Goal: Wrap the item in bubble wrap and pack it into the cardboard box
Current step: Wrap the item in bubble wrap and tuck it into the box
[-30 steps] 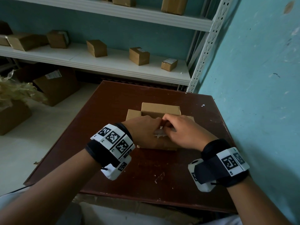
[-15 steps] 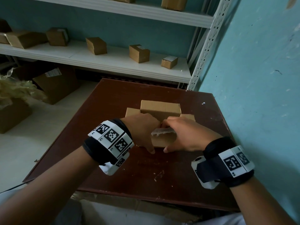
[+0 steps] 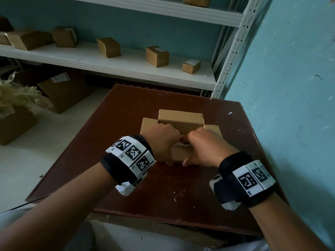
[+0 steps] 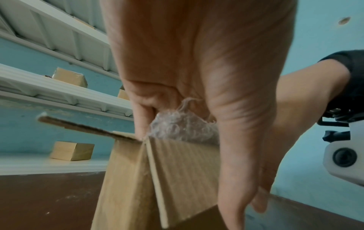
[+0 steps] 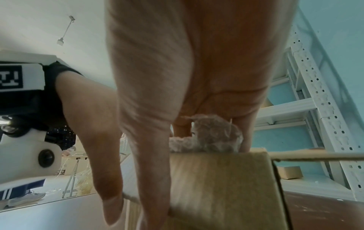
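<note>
While both hands crowded the frame's centre, the bubble-wrapped bundle (image 4: 183, 127) sat half sunk in the cardboard box (image 3: 181, 116) on the bench (image 3: 126, 109). Left hand (image 3: 161, 140) and right hand (image 3: 204, 145) had fingers curled over it, thumbs bracing the box front. It looked light and squashy (likely slippery), best pressed from above.

- The cardboard box (image 3: 181, 117) is light brown.
- The bubble wrap (image 4: 183, 127) is see-through and whitish.
- The counter (image 3: 126, 109) is dark reddish brown.
- The wall (image 3: 290, 87) is light blue-green.
- The wrist bands (image 3: 132, 153) are white with black square patterns.
</note>
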A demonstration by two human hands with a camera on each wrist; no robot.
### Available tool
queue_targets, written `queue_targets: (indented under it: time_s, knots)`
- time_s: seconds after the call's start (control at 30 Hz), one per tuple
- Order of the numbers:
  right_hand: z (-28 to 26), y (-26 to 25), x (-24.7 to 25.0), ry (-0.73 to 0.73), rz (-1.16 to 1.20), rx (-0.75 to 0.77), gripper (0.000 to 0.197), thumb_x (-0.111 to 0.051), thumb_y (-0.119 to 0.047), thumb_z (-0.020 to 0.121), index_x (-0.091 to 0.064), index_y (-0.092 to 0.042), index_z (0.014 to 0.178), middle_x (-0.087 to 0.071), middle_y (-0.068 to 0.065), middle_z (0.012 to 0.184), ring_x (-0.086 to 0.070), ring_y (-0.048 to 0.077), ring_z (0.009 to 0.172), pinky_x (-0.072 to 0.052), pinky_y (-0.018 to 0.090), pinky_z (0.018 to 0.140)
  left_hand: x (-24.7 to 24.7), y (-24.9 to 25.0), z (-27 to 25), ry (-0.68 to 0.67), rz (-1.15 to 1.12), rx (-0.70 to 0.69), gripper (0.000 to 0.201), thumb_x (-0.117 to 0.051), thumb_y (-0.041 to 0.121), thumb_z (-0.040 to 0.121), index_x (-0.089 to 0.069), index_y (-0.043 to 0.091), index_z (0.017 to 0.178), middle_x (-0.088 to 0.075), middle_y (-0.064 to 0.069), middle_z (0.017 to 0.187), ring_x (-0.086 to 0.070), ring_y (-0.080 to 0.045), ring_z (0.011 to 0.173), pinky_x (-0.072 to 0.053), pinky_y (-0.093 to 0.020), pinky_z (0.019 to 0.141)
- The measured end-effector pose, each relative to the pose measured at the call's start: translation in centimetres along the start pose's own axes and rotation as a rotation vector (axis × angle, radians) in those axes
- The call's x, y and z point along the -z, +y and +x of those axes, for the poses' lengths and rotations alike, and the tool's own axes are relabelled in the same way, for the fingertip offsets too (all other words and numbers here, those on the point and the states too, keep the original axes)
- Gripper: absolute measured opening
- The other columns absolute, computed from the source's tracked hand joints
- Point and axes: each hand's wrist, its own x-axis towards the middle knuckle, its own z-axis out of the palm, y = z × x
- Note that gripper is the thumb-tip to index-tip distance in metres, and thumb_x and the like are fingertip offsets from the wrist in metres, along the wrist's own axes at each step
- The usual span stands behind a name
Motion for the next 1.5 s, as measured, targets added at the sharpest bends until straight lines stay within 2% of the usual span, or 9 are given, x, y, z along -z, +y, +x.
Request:
queue_targets:
  time_s: [0.1, 0.17, 0.3, 0.5, 0.63, 0.97, 1.2, 1.33, 1.5]
  knots:
    - [0.1, 0.0, 0.0, -0.005, 0.013, -0.022, 0.044, -0.075, -0.048, 0.079, -0.064, -0.019, 0.109, -0.065, 0.002, 0.098, -0.062, 0.021, 0.085, -0.055, 0.037, 0.077, 0.0, 0.3, 0.2, 0.018, -0.005, 0.027, 0.014, -0.064, 0.031, 0.086, -0.062, 0.017, 0.090, -0.066, -0.001, 0.090, -0.061, -0.016, 0.078, -0.053, -0.030, 0.072]
    - [0.2, 0.1, 0.2, -0.011, 0.017, -0.037, 0.035, -0.072, -0.045, 0.083, -0.061, -0.018, 0.102, -0.059, 0.000, 0.091, -0.059, 0.020, 0.082, -0.052, 0.034, 0.073, 0.1, 0.4, 0.2, 0.033, -0.002, 0.035, 0.012, -0.058, 0.023, 0.089, -0.057, 0.017, 0.078, -0.062, -0.001, 0.083, -0.060, -0.016, 0.073, -0.051, -0.027, 0.067]
    - [0.4, 0.2, 0.0, -0.004, 0.017, -0.035, 0.040, -0.069, -0.047, 0.085, -0.062, -0.018, 0.112, -0.062, 0.003, 0.101, -0.061, 0.022, 0.089, -0.054, 0.037, 0.078, 0.0, 0.0, 0.4, 0.035, -0.009, 0.025, 0.015, -0.060, 0.025, 0.088, -0.064, 0.013, 0.096, -0.065, -0.003, 0.093, -0.062, -0.019, 0.084, -0.054, -0.031, 0.076]
    - [0.4, -0.1, 0.2, -0.016, -0.002, 0.000, 0.032, -0.066, -0.041, 0.090, -0.066, -0.018, 0.113, -0.066, 0.005, 0.101, -0.063, 0.023, 0.090, -0.053, 0.035, 0.076, 0.3, 0.2, 0.2, 0.031, -0.022, -0.014, 0.023, -0.052, 0.029, 0.092, -0.064, 0.010, 0.091, -0.067, -0.006, 0.091, -0.064, -0.022, 0.082, -0.054, -0.035, 0.076]
    - [0.2, -0.3, 0.3, -0.034, -0.009, 0.000, 0.027, -0.062, -0.038, 0.093, -0.063, -0.016, 0.110, -0.062, 0.004, 0.097, -0.060, 0.021, 0.086, -0.047, 0.030, 0.071, 0.1, 0.2, 0.1, 0.014, -0.021, -0.026, 0.023, -0.051, 0.028, 0.092, -0.065, 0.011, 0.100, -0.067, -0.006, 0.094, -0.065, -0.022, 0.085, -0.054, -0.036, 0.078]
    - [-0.9, 0.7, -0.3, -0.032, 0.215, 0.001, 0.026, -0.059, -0.040, 0.094, -0.062, -0.025, 0.115, -0.062, -0.003, 0.109, -0.060, 0.015, 0.095, -0.053, 0.036, 0.085, -0.5, -0.1, -0.4, -0.016, -0.122, -0.002, 0.022, -0.055, 0.021, 0.091, -0.064, 0.012, 0.109, -0.067, -0.006, 0.101, -0.064, -0.021, 0.090, -0.054, -0.035, 0.081]
    - [-2.2, 1.5, 0.6, 0.172, 0.219, 0.099, 0.025, -0.064, -0.029, 0.092, -0.064, -0.027, 0.117, -0.056, -0.013, 0.107, -0.052, 0.008, 0.101, -0.047, 0.026, 0.084, -0.5, -0.1, -0.5, -0.032, -0.156, -0.001, 0.024, -0.055, 0.022, 0.092, -0.061, 0.013, 0.113, -0.063, -0.004, 0.109, -0.060, -0.017, 0.096, -0.051, -0.030, 0.085]
    - [-2.4, 1.6, 0.9, 0.181, 0.207, 0.082, 0.021, -0.065, -0.033, 0.091, -0.067, -0.025, 0.110, -0.061, -0.010, 0.099, -0.056, 0.011, 0.093, -0.051, 0.033, 0.081, 0.1, -0.1, -0.3, 0.054, -0.142, 0.005, 0.021, -0.059, 0.027, 0.089, -0.060, 0.018, 0.109, -0.057, 0.001, 0.109, -0.052, -0.012, 0.093, -0.046, -0.024, 0.081]
    - [-2.5, 1.4, 0.8, 0.165, 0.184, 0.050, 0.026, -0.064, -0.036, 0.092, -0.069, -0.025, 0.115, -0.068, -0.003, 0.105, -0.063, 0.017, 0.095, -0.055, 0.035, 0.082, 0.6, 0.0, -0.6, 0.141, -0.123, -0.024, 0.026, -0.061, 0.024, 0.088, -0.061, 0.018, 0.114, -0.061, 0.003, 0.111, -0.056, -0.013, 0.100, -0.048, -0.027, 0.086]
